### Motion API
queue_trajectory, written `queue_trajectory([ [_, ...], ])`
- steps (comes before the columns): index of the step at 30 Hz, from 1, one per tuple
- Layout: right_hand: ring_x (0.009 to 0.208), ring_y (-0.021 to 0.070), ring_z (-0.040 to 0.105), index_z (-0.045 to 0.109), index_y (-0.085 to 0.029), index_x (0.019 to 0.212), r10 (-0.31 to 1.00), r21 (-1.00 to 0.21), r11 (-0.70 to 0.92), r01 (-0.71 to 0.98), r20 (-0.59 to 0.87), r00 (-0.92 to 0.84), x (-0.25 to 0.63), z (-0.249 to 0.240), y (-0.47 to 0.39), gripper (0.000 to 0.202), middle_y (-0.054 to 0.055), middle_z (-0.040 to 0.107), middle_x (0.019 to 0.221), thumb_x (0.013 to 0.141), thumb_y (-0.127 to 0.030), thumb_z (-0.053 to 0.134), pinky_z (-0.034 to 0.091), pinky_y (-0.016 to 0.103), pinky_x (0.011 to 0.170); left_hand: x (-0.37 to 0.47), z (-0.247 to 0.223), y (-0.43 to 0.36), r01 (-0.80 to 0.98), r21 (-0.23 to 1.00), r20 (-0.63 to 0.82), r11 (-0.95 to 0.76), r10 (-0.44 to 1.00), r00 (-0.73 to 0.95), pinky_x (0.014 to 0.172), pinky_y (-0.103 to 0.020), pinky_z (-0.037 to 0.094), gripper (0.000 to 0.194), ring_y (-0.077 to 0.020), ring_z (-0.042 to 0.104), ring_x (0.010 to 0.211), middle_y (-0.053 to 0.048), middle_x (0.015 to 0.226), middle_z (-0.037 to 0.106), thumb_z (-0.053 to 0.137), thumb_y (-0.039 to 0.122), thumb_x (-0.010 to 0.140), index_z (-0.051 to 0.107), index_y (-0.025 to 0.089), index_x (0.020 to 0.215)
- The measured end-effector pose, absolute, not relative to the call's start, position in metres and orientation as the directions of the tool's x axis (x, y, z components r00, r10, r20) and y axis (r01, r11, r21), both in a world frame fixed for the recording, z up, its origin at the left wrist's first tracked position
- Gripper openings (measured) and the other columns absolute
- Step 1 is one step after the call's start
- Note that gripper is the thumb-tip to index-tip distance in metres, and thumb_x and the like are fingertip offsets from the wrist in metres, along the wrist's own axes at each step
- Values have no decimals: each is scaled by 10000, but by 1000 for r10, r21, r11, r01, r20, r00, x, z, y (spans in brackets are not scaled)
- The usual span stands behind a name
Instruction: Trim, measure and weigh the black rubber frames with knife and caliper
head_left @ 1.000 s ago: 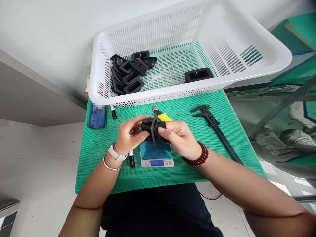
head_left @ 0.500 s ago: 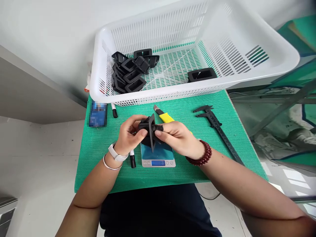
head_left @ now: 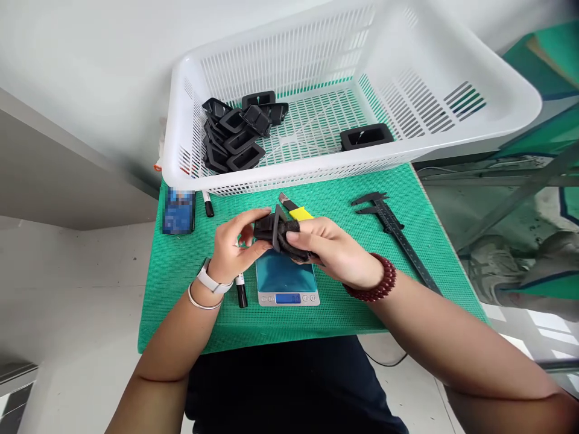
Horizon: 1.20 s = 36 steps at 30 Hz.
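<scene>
Between thumb and fingers, my left hand (head_left: 237, 241) grips a black plastic part (head_left: 266, 226) with a flat rectangular flange, turned on its side. My right hand (head_left: 328, 244) pinches a dark, soft-looking cloth (head_left: 292, 241) pressed against the flange's right face. Both are held just above a small digital scale (head_left: 287, 277) with a blue-green pan and a lit display. A yellow utility knife (head_left: 300, 213) lies behind my right hand, blade out and partly covered by the hand. Beside my left wrist rests a black-and-white marker (head_left: 241, 292).
A white plastic basket (head_left: 289, 172) stands at the back, with several black parts (head_left: 244, 129) piled at its left and another black part (head_left: 367, 137) to the right. A black caliper (head_left: 395, 232) lies right, a blue pack (head_left: 178, 212) and second marker (head_left: 208, 205) left, on the green mat (head_left: 190, 325).
The cloth in my right hand now spreads over the flange's right side, and more of it shows. The black part has tilted and risen slightly, uncovering more of the scale pan.
</scene>
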State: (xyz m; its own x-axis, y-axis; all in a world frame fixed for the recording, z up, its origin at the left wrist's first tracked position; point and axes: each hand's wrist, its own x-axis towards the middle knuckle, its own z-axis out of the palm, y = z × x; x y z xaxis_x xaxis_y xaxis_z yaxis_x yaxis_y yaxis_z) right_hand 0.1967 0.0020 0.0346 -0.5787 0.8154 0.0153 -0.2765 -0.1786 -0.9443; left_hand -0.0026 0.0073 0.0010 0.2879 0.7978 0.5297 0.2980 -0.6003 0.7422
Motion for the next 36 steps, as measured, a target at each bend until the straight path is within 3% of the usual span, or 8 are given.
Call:
queue_trajectory([
  [5,479,63,257,359,-201,540,801,-988,61,-140,132,-584,200,37,1,516,-55,311,515,931,-488,536,223,234,443,-4,1,7,239,786,486,-570,809,330,440,-183,361,418,-51,436,500,-5,810,662,687,447,843,610,241,1199],
  [12,448,60,287,395,-196,549,742,-953,303,-28,254,-620,204,37,4,444,-53,343,490,961,-332,487,245,222,438,-3,1,6,202,836,413,-510,827,380,478,-222,370,408,-85,459,529,22,684,548,583,546,887,595,232,1147],
  [19,455,60,321,502,-177,607,695,-916,401,16,293,-657,200,33,5,372,-48,387,522,967,-266,462,266,208,445,1,4,5,208,859,376,-467,853,362,542,-268,423,371,-126,498,600,2,725,545,441,547,955,567,222,1082],
  [25,452,55,294,465,-187,621,583,-849,528,4,359,-728,193,30,-2,294,-73,336,523,911,-140,484,259,219,482,3,12,8,91,977,162,-195,945,285,573,-268,442,369,-139,543,665,-15,788,599,485,564,931,605,216,951],
  [29,458,74,335,582,-166,701,565,-775,624,101,358,-744,193,27,-5,245,-57,408,505,919,-163,472,254,242,493,5,16,6,-11,1000,-9,12,957,289,562,-233,427,359,-108,519,629,6,768,584,551,560,901,616,210,947],
  [34,473,102,377,699,-134,936,548,-632,750,196,427,-719,194,23,-8,224,-22,526,526,925,-188,481,253,275,515,7,17,5,-38,997,-46,59,956,290,562,-240,439,358,-108,510,619,3,757,564,583,563,880,640,213,928],
  [36,481,101,382,700,-132,965,562,-648,739,184,441,-700,192,22,-9,225,-25,530,533,917,-180,486,271,273,525,6,14,6,-46,997,-46,62,958,284,557,-245,447,359,-113,520,621,-2,757,565,572,563,887,644,215,934],
])
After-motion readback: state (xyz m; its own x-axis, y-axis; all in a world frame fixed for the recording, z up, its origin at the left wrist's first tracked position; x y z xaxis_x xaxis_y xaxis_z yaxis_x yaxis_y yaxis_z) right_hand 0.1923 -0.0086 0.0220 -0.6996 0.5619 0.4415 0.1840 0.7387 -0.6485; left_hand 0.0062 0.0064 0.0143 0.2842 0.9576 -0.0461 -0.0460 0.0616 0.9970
